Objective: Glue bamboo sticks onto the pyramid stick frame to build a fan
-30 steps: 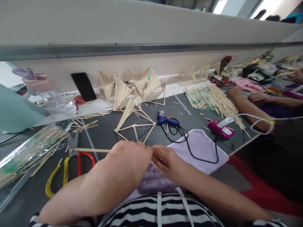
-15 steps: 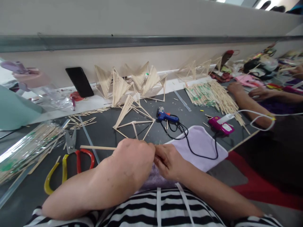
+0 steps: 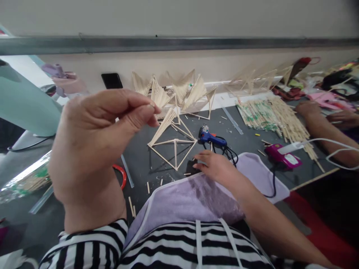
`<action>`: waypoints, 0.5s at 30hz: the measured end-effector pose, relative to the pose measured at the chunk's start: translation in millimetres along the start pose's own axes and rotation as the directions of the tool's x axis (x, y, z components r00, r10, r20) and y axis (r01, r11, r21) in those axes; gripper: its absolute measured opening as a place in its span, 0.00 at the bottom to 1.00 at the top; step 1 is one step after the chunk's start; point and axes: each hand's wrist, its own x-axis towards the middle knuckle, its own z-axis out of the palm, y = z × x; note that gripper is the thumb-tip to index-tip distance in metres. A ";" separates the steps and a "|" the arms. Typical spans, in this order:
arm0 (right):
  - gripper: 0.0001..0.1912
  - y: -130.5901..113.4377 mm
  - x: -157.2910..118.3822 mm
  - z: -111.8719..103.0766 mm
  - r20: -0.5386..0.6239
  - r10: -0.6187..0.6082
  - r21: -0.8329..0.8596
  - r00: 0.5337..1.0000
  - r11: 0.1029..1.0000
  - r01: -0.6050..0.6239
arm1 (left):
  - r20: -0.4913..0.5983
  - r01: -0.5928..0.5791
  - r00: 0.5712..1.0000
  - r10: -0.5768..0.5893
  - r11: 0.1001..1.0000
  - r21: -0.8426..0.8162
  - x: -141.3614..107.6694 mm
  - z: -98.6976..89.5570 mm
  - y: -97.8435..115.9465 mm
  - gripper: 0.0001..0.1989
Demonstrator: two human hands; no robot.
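My left hand [image 3: 103, 138] is raised close to the camera at left, thumb and forefinger pinched; what they hold is too small or hidden to make out. My right hand [image 3: 215, 164] is low over the table, palm down, fingers slightly apart, with nothing seen in it. Just beyond it lies a blue glue gun [image 3: 215, 140] with a black cord. Between the hands stands a frame of thin wooden sticks [image 3: 175, 155], with a fan of sticks [image 3: 165, 126] on its left side, partly behind my left fingertips.
Several finished stick frames [image 3: 193, 91] stand by the wall. Bundled sticks [image 3: 258, 116] and a magenta power socket [image 3: 283, 156] lie at right, near another person's hands [image 3: 308, 108]. A lilac cloth [image 3: 168, 201] covers the front edge. Red-handled cutters [image 3: 121, 175] are partly hidden at left.
My hands, together at the front edge before, have parted. My left hand has risen to the left; my right hand has opened and reached towards the glue gun. The long stick at my left hand is no longer visible.
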 end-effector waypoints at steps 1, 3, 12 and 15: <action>0.12 0.6 1.7 -7.0 -0.015 -0.031 0.029 0.999 0.999 0.032 | 0.045 -0.033 0.998 0.032 0.999 0.008 3.6 1.5 -3.8 0.07; 0.12 -6.2 2.7 -22.8 -0.117 -0.086 0.142 0.989 0.985 0.102 | 0.108 -0.093 0.990 0.093 0.996 -0.009 8.7 6.1 -12.0 0.08; 0.23 -87.1 13.4 -41.3 -0.212 -0.372 0.655 0.903 0.632 0.414 | 0.059 0.040 0.998 -0.011 0.849 -0.527 1.7 36.3 -27.5 0.06; 0.15 -93.0 20.3 -38.0 -0.254 -0.367 0.664 0.895 0.606 0.437 | 0.079 0.040 0.997 0.001 0.859 -0.510 -2.0 41.5 -29.7 0.04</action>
